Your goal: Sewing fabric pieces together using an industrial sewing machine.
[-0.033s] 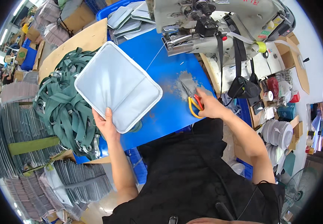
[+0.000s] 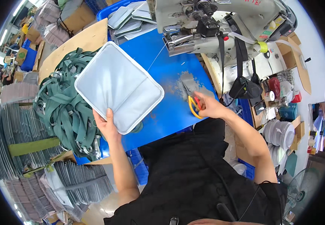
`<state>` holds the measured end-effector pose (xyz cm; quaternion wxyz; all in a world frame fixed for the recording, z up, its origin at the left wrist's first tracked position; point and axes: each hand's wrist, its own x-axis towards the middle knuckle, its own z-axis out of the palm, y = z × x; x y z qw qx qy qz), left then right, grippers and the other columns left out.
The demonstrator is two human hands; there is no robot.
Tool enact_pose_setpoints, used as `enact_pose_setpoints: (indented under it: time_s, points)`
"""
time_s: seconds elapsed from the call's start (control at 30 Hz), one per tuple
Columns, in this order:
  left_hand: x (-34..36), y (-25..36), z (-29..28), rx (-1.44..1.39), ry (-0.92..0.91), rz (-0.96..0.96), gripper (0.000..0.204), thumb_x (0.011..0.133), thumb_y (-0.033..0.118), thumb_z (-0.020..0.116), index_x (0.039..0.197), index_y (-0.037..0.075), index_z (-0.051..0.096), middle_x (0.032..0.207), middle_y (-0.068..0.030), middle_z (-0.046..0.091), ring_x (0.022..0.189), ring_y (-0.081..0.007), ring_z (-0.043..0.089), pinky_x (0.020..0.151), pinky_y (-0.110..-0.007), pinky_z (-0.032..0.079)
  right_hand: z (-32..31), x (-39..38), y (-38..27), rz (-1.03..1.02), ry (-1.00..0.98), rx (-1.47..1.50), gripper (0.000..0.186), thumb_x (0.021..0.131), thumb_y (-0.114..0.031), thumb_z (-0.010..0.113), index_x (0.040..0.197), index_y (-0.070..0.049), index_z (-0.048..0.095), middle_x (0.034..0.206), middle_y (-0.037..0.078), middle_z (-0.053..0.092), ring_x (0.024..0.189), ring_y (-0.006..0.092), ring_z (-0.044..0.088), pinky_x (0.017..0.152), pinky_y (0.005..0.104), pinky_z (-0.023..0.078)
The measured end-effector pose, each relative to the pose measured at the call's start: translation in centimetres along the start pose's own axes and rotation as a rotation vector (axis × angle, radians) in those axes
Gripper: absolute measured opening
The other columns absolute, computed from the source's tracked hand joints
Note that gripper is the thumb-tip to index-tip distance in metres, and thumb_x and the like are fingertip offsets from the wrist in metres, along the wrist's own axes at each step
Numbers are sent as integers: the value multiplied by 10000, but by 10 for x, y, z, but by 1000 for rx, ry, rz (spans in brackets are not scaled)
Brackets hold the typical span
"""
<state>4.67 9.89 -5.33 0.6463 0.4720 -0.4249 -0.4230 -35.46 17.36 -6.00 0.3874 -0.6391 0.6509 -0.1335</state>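
Note:
My left hand is closed on the lower corner of a pale grey, rounded square fabric panel with a piped edge, thumb on top and the other fingers underneath. The panel is held tilted above the left part of the blue tabletop, with a crease running across it. On the right, my right hand grips a pair of scissors with yellow and red handles. Their blades lie over a grey worn patch on the tabletop. A thin thread runs from near the panel's upper right edge toward the sewing machine.
A heap of green webbing straps with metal buckles lies left of the panel. Behind stands a blue bin with more grey panels. Stacks of folded panels fill the lower left. A black pouch hangs at right.
My right hand has shifted slightly, and the scissors have turned a little with it. The panel in my left hand has hardly moved.

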Motion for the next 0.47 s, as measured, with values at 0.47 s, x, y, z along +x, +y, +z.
enact_pose_setpoints:
  time_s: [0.47]
  points:
    - [9, 14, 1, -68, -95, -33, 712, 976, 84, 709, 1574, -10, 334, 1491, -158, 540, 1345, -286, 552, 1185, -441, 389, -12, 41, -95, -23, 124, 354, 666, 816, -526, 865, 1273, -87, 658, 944, 74, 741, 846, 150, 686, 767, 278, 505]
